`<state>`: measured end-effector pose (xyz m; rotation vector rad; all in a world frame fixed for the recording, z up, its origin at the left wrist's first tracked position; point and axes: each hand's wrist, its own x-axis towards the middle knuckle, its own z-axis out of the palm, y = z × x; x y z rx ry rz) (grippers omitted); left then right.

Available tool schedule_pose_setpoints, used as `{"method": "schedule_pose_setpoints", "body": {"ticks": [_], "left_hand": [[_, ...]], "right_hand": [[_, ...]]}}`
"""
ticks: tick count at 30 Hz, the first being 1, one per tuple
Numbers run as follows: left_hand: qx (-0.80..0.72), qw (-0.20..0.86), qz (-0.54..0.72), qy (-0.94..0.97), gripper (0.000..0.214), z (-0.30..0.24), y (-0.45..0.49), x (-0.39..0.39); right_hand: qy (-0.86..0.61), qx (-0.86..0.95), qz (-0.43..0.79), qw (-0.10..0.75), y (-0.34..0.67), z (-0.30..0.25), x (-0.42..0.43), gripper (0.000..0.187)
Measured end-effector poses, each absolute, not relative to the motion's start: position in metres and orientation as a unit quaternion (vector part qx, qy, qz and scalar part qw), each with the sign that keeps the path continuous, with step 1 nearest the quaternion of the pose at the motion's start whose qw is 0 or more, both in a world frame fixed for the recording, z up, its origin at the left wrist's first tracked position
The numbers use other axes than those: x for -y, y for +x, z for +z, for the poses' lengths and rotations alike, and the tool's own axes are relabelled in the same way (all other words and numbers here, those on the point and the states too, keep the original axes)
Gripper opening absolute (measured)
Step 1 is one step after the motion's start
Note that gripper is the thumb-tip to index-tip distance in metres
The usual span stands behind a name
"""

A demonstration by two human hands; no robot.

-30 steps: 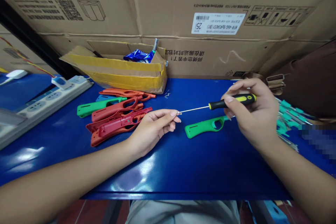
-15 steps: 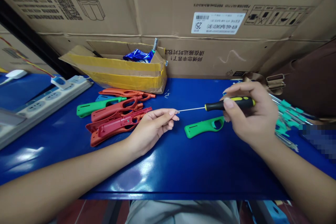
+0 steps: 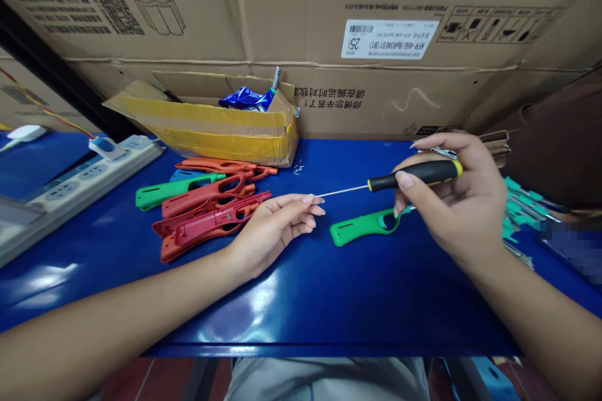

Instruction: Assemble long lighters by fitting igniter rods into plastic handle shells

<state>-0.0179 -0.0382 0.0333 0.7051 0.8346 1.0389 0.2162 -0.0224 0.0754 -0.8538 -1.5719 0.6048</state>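
My right hand (image 3: 463,200) grips the black and yellow handle of a screwdriver (image 3: 414,177), whose thin shaft points left. The shaft's tip meets the pinched thumb and finger of my left hand (image 3: 277,225); whatever small thing they may hold there is hidden. Below the screwdriver, between my hands, a green lighter casing (image 3: 362,227) lies on the blue table (image 3: 329,301), its right end close to my right fingers. Just left of my left hand is a pile of red lighter casings (image 3: 207,225), with a green casing (image 3: 174,191) among them.
Several tiny pale metal pieces (image 3: 298,168) lie beyond my left hand. A taped cardboard box (image 3: 226,135) with a blue packet (image 3: 249,99) stands behind the casings. At left is a power strip (image 3: 89,178); at right, metal rods with teal parts (image 3: 522,200). Large cartons (image 3: 291,6) form the back.
My right hand has moved slightly right and up, and the screwdriver handle has rolled and tilted a little. My left hand keeps its pinch at the tip.
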Motion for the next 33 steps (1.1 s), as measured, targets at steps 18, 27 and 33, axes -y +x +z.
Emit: {"method": "schedule_pose_setpoints", "body": {"ticks": [18,27,33], "left_hand": [[-0.455,0.558,0.458,0.521,0.035,0.035,-0.018,0.038],[-0.425,0.404,0.429,0.687,0.022,0.022,-0.020,0.039],[-0.387,0.317,0.344,0.795,0.042,0.025,-0.019,0.045]], "right_hand": [[-0.382,0.611,0.248,0.648,0.222,0.073,0.009,0.019],[-0.368,0.611,0.312,0.627,0.217,0.075,0.014,0.017],[-0.388,0.620,0.326,0.600,0.212,0.073,0.018,0.021]]}}
